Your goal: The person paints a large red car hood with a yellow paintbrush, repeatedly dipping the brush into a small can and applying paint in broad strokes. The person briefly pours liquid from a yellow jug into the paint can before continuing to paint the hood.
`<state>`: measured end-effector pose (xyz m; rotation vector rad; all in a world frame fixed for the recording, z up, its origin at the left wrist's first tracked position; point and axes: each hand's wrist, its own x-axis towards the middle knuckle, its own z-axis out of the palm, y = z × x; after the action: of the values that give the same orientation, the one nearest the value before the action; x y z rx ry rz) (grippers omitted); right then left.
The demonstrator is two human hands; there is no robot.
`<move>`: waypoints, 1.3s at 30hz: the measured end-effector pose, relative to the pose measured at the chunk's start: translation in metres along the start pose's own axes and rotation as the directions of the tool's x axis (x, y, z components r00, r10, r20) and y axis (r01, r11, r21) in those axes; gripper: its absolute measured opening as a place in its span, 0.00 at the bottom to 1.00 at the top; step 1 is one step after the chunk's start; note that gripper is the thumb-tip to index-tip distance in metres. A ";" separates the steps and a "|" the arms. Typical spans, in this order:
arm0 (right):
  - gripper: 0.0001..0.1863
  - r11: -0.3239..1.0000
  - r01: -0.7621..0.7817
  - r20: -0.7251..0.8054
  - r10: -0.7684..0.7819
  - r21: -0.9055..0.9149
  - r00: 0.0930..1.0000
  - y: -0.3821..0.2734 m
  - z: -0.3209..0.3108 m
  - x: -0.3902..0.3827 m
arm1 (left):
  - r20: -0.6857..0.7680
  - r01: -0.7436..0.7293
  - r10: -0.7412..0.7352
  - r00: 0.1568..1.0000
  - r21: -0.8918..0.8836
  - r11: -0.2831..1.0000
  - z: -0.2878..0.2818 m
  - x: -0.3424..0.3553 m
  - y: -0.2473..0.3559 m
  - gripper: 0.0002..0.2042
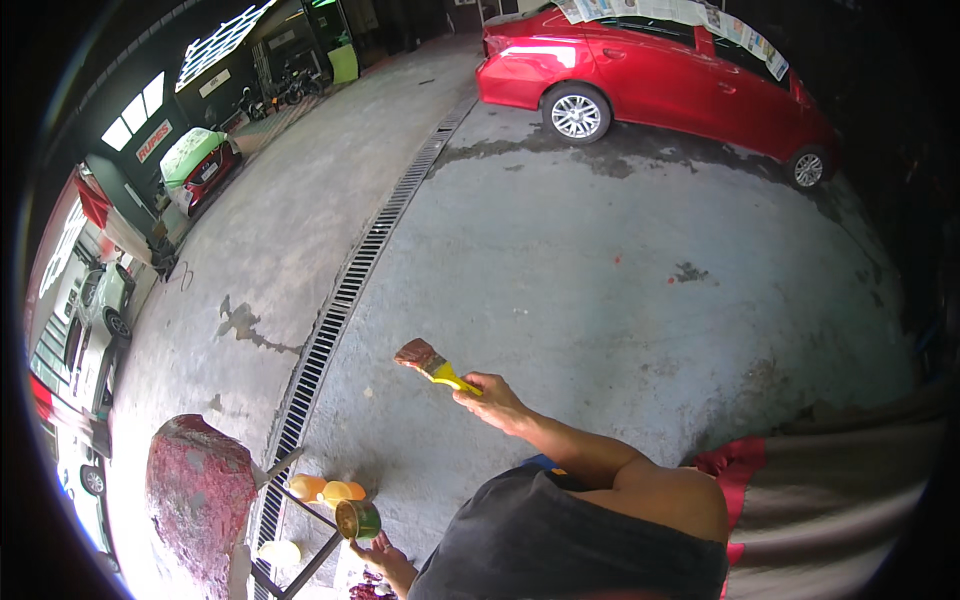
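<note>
A: What is each hand doing?

B: The right hand point(492, 397) is closed around the yellow handle of a paintbrush point(430, 361), bristles dark and wet-looking, pointing far-left above the concrete floor point(560, 270). The left hand point(383, 556), near the bottom edge, cups a small open tin point(358, 519) from below, fingers curled round it.

A: How would you handle the brush well from here?

B: I'd judge it wise to keep the bristles level or tipped slightly up so nothing drips, and to hold the tin upright and close under the brush when loading it.

A: What lies around them?

B: Left of the tin, a rounded, red-spattered part point(200, 490) rests on a metal stand point(300, 520), with orange containers point(330, 490) just beside it. A long drain grate point(360, 270) runs away to the far side, where a red car point(650, 75) stands with paper over its windows.

A: Anything unclear?

B: The tin's contents are too small to read, the left hand is partly cut off, and I can't identify the red part.
</note>
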<state>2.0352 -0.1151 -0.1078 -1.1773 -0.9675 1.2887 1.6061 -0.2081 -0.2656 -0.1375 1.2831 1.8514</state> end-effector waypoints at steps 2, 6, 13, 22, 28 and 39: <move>0.11 1.000 -0.014 0.009 0.014 0.006 1.000 0.000 0.000 0.000 | 0.069 -0.038 0.037 0.997 0.021 0.999 -0.002 -0.003 0.001 0.43; 0.10 1.000 -0.018 0.009 0.018 0.007 1.000 0.000 0.000 -0.002 | 0.029 -0.001 0.001 1.000 -0.001 1.000 0.001 -0.011 0.006 0.44; 0.11 1.000 -0.006 0.020 0.006 -0.014 1.000 0.003 0.000 -0.002 | -0.096 -0.031 0.035 0.995 0.042 0.999 0.010 -0.029 0.004 0.44; 0.11 1.000 0.004 0.007 -0.004 -0.021 1.000 0.010 -0.001 -0.003 | -0.002 -0.024 0.024 1.000 0.058 0.998 -0.019 0.002 -0.005 0.44; 0.12 1.000 -0.013 0.014 0.013 -0.009 1.000 0.007 -0.001 -0.006 | 0.018 -0.025 0.025 1.000 0.032 0.999 -0.016 -0.003 -0.007 0.44; 0.07 0.995 -0.088 0.052 0.086 0.055 0.995 0.001 0.002 -0.003 | -0.178 -0.010 0.010 0.984 0.004 1.000 -0.026 -0.026 -0.011 0.21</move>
<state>2.0329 -0.1179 -0.1083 -1.1588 -0.9179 1.4120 1.6208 -0.2429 -0.2715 -0.3016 1.4107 1.8789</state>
